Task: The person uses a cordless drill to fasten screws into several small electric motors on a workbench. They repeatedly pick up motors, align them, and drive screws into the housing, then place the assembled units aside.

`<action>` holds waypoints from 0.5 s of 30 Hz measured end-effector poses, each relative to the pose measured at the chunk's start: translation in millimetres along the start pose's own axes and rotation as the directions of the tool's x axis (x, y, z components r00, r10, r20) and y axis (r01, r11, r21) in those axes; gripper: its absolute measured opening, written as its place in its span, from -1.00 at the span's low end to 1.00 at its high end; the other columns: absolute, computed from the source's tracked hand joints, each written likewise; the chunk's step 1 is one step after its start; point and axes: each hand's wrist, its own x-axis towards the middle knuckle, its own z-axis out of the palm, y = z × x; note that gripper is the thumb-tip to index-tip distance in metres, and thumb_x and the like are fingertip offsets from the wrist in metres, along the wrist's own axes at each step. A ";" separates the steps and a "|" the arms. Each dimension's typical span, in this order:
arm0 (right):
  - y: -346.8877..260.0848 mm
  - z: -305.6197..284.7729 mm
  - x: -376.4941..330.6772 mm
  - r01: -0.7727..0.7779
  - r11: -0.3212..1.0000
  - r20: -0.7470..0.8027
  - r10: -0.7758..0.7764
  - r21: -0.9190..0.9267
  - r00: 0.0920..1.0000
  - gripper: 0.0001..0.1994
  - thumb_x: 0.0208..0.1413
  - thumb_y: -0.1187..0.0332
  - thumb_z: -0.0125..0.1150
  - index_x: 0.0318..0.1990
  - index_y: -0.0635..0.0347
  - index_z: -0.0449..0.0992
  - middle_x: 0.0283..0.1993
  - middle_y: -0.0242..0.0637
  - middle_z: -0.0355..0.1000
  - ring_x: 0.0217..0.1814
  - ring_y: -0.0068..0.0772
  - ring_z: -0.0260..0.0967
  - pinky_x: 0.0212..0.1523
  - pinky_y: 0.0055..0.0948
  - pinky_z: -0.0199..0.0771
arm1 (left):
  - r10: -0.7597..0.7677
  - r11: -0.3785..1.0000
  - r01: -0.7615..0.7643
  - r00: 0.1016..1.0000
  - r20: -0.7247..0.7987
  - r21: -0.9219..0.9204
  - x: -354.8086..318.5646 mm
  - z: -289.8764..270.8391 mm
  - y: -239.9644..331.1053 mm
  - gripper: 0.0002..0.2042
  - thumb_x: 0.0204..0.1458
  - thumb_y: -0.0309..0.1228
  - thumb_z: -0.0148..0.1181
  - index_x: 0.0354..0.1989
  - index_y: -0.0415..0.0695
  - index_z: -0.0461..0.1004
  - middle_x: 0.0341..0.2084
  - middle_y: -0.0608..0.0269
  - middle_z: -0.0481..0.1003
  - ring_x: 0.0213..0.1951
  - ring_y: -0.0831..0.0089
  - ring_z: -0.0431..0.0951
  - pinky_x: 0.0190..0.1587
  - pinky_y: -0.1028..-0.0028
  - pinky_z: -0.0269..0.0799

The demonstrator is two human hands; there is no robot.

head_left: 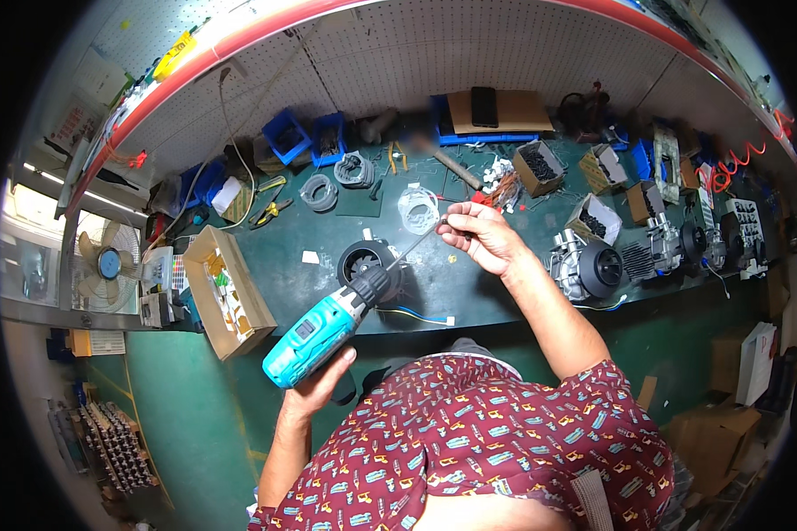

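Observation:
My left hand (322, 382) is wrapped round the grip of a teal cordless drill (314, 339). From its black chuck a long thin driver bit (414, 249) points up and to the right. At the bit's tip the fingers of my right hand (480, 234) are pinched together; a small dark thing shows there, too small to name. Beneath the drill's chuck, on the green bench, sits a round motor unit with a black fan (359, 264), partly covered by the drill. Its coloured wires (416, 313) end in a white connector near the bench's front edge.
Several motor units (584, 264) stand along the right, near small boxes of black parts (540, 166). Wire coils (318, 192), pliers (273, 212) and a hammer (456, 166) lie further back. An open cardboard box (224, 296) stands at the left edge, near a fan (108, 263).

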 end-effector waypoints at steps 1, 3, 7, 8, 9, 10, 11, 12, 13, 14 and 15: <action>0.2 -2.3 3.1 -0.001 1.000 0.008 0.001 0.009 1.000 -0.85 0.25 0.53 0.26 -0.06 0.31 0.49 -0.12 -0.14 0.56 -0.06 -0.22 0.63 -0.04 -0.37 0.75 | 0.007 1.000 -0.008 1.000 0.013 0.026 2.7 -0.2 -0.3 -0.67 0.12 -0.52 0.39 0.07 -0.21 0.56 -0.14 0.22 0.62 -0.15 0.45 0.60 -0.05 0.40 0.54; -1.1 -3.5 6.7 -0.002 1.000 0.026 0.001 0.022 1.000 -0.84 0.24 0.51 0.28 -0.07 0.31 0.49 -0.13 -0.13 0.57 -0.06 -0.20 0.63 -0.03 -0.36 0.75 | 0.025 0.997 -0.028 0.999 0.036 0.072 7.2 -0.3 -0.4 -0.63 0.15 -0.54 0.34 0.13 -0.26 0.48 -0.09 0.14 0.60 -0.18 0.39 0.63 -0.09 0.37 0.60; -1.7 -5.3 12.0 0.002 1.000 0.001 -0.002 0.010 1.000 -0.83 0.23 0.51 0.30 -0.08 0.31 0.49 -0.14 -0.14 0.56 -0.08 -0.22 0.63 -0.05 -0.38 0.75 | 0.001 0.997 -0.004 0.999 0.043 0.074 14.2 -0.8 -0.2 -0.62 0.15 -0.51 0.34 0.14 -0.25 0.47 -0.07 0.14 0.60 -0.18 0.38 0.63 -0.09 0.36 0.60; -3.1 -4.0 12.0 -0.010 0.999 -0.012 0.009 -0.037 1.000 -0.82 0.22 0.50 0.31 -0.08 0.31 0.49 -0.14 -0.14 0.56 -0.09 -0.22 0.63 -0.06 -0.39 0.75 | -0.015 0.997 0.010 0.998 0.063 0.077 16.7 -5.0 1.8 -0.61 0.14 -0.51 0.34 0.14 -0.25 0.47 -0.08 0.14 0.60 -0.18 0.38 0.63 -0.10 0.36 0.61; -6.2 -2.9 11.3 -0.022 0.996 -0.027 0.020 -0.083 0.999 -0.82 0.22 0.49 0.32 -0.08 0.31 0.49 -0.14 -0.14 0.56 -0.09 -0.23 0.64 -0.07 -0.40 0.75 | -0.031 0.996 0.025 0.996 0.084 0.081 20.5 -11.3 5.1 -0.61 0.14 -0.50 0.34 0.14 -0.25 0.47 -0.08 0.13 0.60 -0.19 0.38 0.64 -0.10 0.37 0.61; -9.6 -1.1 10.4 -0.035 0.991 -0.043 0.030 -0.128 0.999 -0.81 0.21 0.49 0.33 -0.08 0.32 0.49 -0.14 -0.15 0.56 -0.10 -0.23 0.64 -0.08 -0.40 0.75 | -0.048 0.996 0.039 0.993 0.107 0.085 24.7 -16.4 9.4 -0.60 0.13 -0.50 0.35 0.15 -0.25 0.47 -0.08 0.13 0.60 -0.19 0.38 0.64 -0.11 0.37 0.61; -11.3 2.7 8.3 -0.055 0.983 -0.049 0.047 -0.177 0.998 -0.78 0.20 0.46 0.35 -0.07 0.33 0.49 -0.14 -0.16 0.56 -0.12 -0.24 0.64 -0.11 -0.41 0.75 | -0.088 0.996 0.086 0.991 0.100 0.026 27.0 -20.9 17.6 -0.59 0.12 -0.49 0.35 0.14 -0.25 0.47 -0.10 0.13 0.60 -0.21 0.36 0.65 -0.13 0.37 0.62; -11.2 1.7 6.4 -0.070 0.971 -0.016 0.068 -0.228 0.998 -0.77 0.20 0.45 0.36 -0.07 0.34 0.49 -0.15 -0.17 0.56 -0.14 -0.26 0.64 -0.14 -0.41 0.75 | -0.113 0.993 0.115 0.985 0.128 -0.008 30.4 -26.5 25.8 -0.59 0.11 -0.49 0.35 0.14 -0.25 0.47 -0.10 0.12 0.60 -0.23 0.35 0.65 -0.14 0.37 0.62; -10.7 0.5 4.4 -0.084 0.957 0.015 0.092 -0.278 0.996 -0.76 0.20 0.44 0.37 -0.06 0.34 0.50 -0.16 -0.18 0.56 -0.15 -0.27 0.65 -0.17 -0.42 0.75 | -0.138 0.989 0.146 0.978 0.156 -0.040 34.6 -33.8 33.1 -0.59 0.11 -0.49 0.35 0.14 -0.25 0.47 -0.11 0.11 0.60 -0.24 0.35 0.65 -0.15 0.38 0.62; -8.9 3.1 4.2 -0.101 0.954 0.005 0.107 -0.283 0.994 -0.75 0.20 0.42 0.37 -0.06 0.34 0.50 -0.18 -0.19 0.56 -0.17 -0.29 0.65 -0.19 -0.42 0.75 | -0.172 0.983 0.180 0.971 0.164 -0.035 36.8 -42.2 37.2 -0.58 0.10 -0.47 0.36 0.15 -0.25 0.47 -0.11 0.10 0.60 -0.25 0.34 0.66 -0.15 0.39 0.63; -6.7 6.7 2.9 -0.119 0.951 -0.004 0.123 -0.286 0.992 -0.75 0.20 0.41 0.38 -0.06 0.34 0.51 -0.19 -0.20 0.56 -0.18 -0.31 0.65 -0.21 -0.43 0.75 | -0.163 0.984 0.172 0.974 0.155 -0.044 40.3 -45.3 47.9 -0.74 0.12 -0.47 0.40 -0.03 -0.20 0.57 -0.32 0.30 0.60 -0.29 0.51 0.60 -0.18 0.45 0.56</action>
